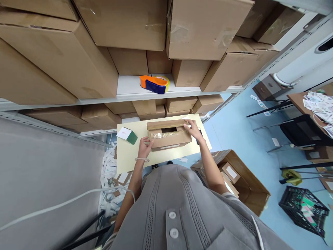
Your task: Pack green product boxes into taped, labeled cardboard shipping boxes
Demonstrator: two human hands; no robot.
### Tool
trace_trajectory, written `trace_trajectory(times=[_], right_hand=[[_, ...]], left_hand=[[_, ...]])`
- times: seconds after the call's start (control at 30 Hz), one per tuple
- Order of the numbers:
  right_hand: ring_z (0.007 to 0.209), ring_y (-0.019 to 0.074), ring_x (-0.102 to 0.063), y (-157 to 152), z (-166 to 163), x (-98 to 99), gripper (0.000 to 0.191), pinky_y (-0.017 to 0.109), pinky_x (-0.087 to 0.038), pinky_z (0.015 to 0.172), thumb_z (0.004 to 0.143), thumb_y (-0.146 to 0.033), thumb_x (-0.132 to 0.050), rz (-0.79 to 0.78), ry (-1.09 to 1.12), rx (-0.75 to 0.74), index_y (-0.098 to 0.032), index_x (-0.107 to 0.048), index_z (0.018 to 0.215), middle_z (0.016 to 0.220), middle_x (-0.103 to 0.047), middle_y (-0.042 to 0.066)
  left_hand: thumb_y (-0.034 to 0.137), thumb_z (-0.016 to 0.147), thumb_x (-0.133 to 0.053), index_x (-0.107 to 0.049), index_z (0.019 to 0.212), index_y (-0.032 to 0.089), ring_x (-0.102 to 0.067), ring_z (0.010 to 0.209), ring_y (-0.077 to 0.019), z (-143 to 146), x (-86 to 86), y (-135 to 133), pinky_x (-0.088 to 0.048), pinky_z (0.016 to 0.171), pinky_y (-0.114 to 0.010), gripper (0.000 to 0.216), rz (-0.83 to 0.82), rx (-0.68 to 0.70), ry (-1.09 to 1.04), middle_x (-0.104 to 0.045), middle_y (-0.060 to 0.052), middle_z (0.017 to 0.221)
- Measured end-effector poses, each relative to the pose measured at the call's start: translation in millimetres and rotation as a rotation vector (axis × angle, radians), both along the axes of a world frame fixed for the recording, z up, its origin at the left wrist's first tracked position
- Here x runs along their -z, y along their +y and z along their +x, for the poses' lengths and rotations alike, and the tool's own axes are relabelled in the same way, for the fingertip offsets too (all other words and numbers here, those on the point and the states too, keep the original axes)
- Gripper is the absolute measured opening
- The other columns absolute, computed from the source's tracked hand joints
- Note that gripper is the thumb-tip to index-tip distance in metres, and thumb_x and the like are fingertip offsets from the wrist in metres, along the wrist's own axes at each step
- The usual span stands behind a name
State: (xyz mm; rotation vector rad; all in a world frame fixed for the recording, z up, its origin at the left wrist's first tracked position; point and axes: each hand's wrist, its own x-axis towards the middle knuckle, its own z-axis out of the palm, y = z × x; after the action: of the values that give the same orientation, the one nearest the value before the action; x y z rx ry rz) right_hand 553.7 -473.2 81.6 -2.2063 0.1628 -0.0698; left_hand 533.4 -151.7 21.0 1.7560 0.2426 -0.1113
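open carton (pixel 170 141) mid desk (pixel 130 159), my R grip (pixel 193 130) clamped on its flap (pixel 163 124) at 2 o'clock, L grip (pixel 144 147) touching its 8 o'clock corner, can't tell if clamped, green-white box (pixel 127 135) at 9, tape disp. (pixel 154 84) on shelf (pixel 130 85) at 11:30, lg. carton (pixel 251 173) at 4, part-blocked by R forearm (pixel 211 163)

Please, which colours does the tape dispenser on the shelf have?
The tape dispenser is orange and dark blue; it shows best in the head view.
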Motion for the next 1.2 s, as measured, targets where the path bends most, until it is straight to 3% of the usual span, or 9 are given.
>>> trace_trajectory(times=[0.23,0.43,0.63,0.77,0.97,1.2], right_hand=[[0.120,0.0260,-0.051,0.3,-8.7,19.9,0.061,0.043,-0.045,0.101,0.084,-0.053,-0.058,0.053,0.025,0.020,-0.026,-0.046,0.138,0.130,-0.044,0.012],[0.123,0.0265,-0.050,0.0,-10.7,32.9,0.069,0.044,-0.039,0.108,0.081,-0.057,-0.060,0.085,0.049,0.087,-0.022,-0.048,0.138,0.132,-0.049,0.015],[0.125,0.0251,-0.053,9.5,-14.1,42.0,0.064,0.042,-0.039,0.108,0.084,-0.059,-0.054,0.235,0.119,0.101,-0.023,-0.048,0.137,0.136,-0.057,0.010],[0.127,0.0235,-0.053,15.2,-14.0,45.3,0.063,0.041,-0.039,0.110,0.087,-0.057,-0.049,0.275,0.111,0.106,-0.024,-0.045,0.140,0.139,-0.056,0.008],[0.128,0.0239,-0.052,29.3,-4.6,45.8,0.057,0.043,-0.036,0.112,0.088,-0.051,-0.046,0.282,0.113,0.085,-0.024,-0.048,0.138,0.139,-0.057,0.007],[0.129,0.0235,-0.051,64.7,3.5,45.8,0.053,0.042,-0.037,0.111,0.090,-0.044,-0.042,0.299,0.130,0.124,-0.026,-0.047,0.140,0.139,-0.057,0.005]], left_hand=[[0.045,0.071,-0.071,-0.054,0.107,0.016,-0.049,0.055,-0.0062,-1.0,-3.7,-0.2,-0.046,0.058,-0.024,0.049,0.026,0.023,0.026,-0.056,0.000,0.088],[0.046,0.071,-0.072,-0.056,0.108,0.015,-0.052,0.059,-0.0078,-0.5,-1.8,0.9,-0.049,0.061,-0.026,0.050,0.041,0.025,0.005,-0.059,-0.002,0.089],[0.042,0.077,-0.068,-0.054,0.124,0.014,-0.063,0.093,-0.0189,-0.1,1.9,1.1,-0.054,0.075,-0.032,0.056,0.060,0.072,-0.048,-0.059,-0.017,0.123],[0.042,0.083,-0.062,-0.049,0.136,0.017,-0.058,0.119,-0.0262,0.1,3.2,2.1,-0.053,0.088,-0.037,0.059,0.068,0.130,-0.081,-0.054,-0.018,0.138],[0.041,0.086,-0.056,-0.049,0.141,0.021,-0.059,0.119,-0.0263,1.2,6.4,17.6,-0.053,0.092,-0.039,0.059,0.167,0.155,-0.111,-0.056,-0.015,0.138],[0.037,0.085,-0.054,-0.056,0.136,0.021,-0.059,0.119,-0.0278,6.8,10.1,42.3,-0.049,0.099,-0.041,0.053,0.335,0.058,-0.183,-0.063,-0.014,0.129]])
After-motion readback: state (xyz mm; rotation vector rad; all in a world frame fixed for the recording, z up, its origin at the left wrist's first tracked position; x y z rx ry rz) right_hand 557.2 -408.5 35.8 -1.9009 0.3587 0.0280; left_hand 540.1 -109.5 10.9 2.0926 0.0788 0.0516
